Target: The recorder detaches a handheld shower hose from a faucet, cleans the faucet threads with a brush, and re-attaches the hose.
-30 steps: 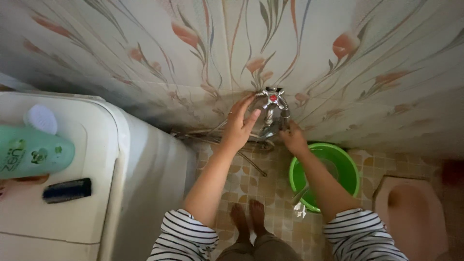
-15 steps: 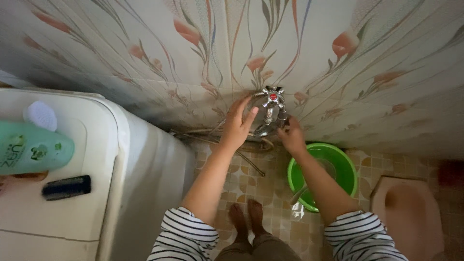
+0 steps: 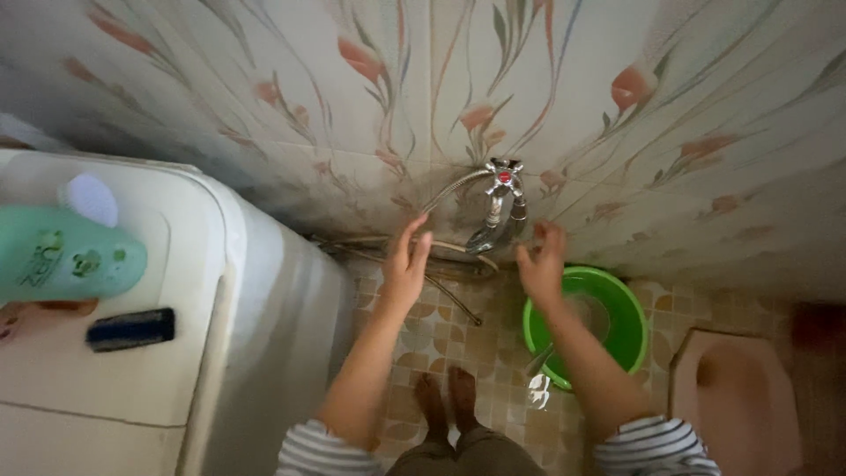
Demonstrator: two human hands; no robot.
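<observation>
A metal wall tap [image 3: 499,201] with a red-capped handle sticks out of the flowered tile wall, and a flexible hose curves off it to the left. My left hand [image 3: 406,264] hangs open just left of and below the tap, fingers spread, touching nothing. To the tap's lower right, my right hand [image 3: 540,260] is also off it, with loosely curled, empty fingers. A green plastic basin [image 3: 624,306] sits on the floor below my right hand.
A white washing machine [image 3: 220,291] fills the left side, with a green bottle [image 3: 70,256] and a dark bar-shaped object [image 3: 130,329] on its lid. A pink squat toilet pan [image 3: 736,388] lies at the right. My bare feet [image 3: 448,397] stand on patterned floor tiles.
Both hands have come off the tap and dropped lower and apart. The tap now shows in full.
</observation>
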